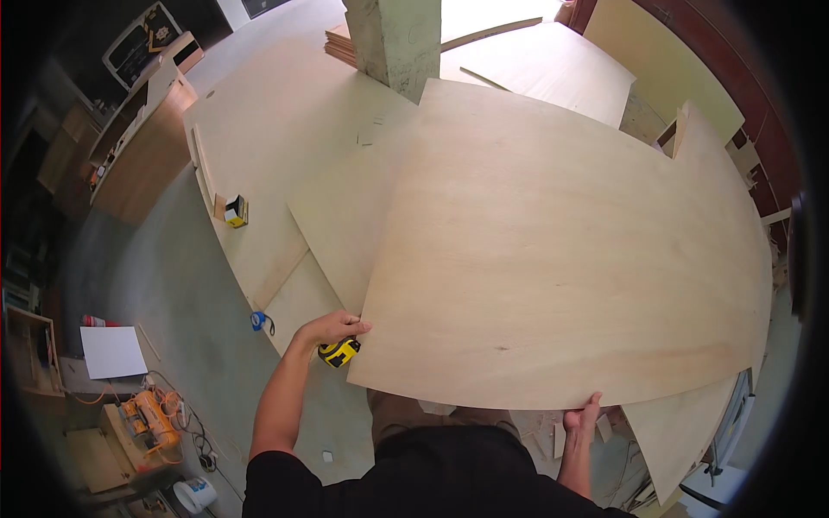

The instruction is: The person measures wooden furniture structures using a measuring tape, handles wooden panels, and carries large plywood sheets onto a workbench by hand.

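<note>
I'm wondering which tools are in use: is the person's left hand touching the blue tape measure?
Apart. The head view shows it plainly: a strip of pale board is visible between the left hand and the blue tape measure.

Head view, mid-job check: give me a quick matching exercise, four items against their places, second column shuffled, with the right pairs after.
Items
1. left hand
2. right hand
3. blue tape measure
4. concrete pillar

Places
A. at the top of the picture, beyond the large plywood sheet
B. at that sheet's near edge, toward the wearer's body
C. near the rim of the pale boards, left of both hands
D. at the sheet's left edge, by a yellow-and-black tape measure

Pairs: 1-D; 2-B; 3-C; 4-A
</note>
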